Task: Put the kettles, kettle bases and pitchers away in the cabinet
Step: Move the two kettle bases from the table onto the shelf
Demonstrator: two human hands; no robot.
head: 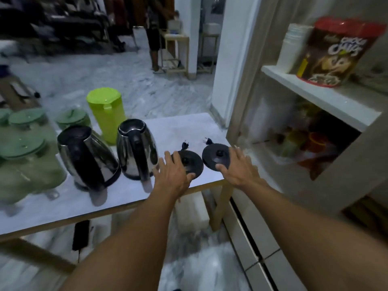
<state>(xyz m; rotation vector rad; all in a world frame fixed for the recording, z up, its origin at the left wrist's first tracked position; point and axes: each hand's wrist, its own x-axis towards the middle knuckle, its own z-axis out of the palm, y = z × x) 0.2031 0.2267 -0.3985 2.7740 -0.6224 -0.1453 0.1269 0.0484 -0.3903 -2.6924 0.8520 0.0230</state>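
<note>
Hovering with fingers spread wide and holding nothing, my left hand (172, 175) covers one black kettle base (192, 164) and my right hand (237, 166) the other base (213, 155) on the table (105, 208). Two steel kettles (136, 148) stand just left, a lime pitcher (107, 114) behind them, the open cabinet (315, 95) at right.

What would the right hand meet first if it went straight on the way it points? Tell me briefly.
The right hand would meet the right kettle base first. Its spread fingers point forward and left, over the near edge of that black disc. Whether they already touch it is unclear, since depth is hard to judge here.
</note>
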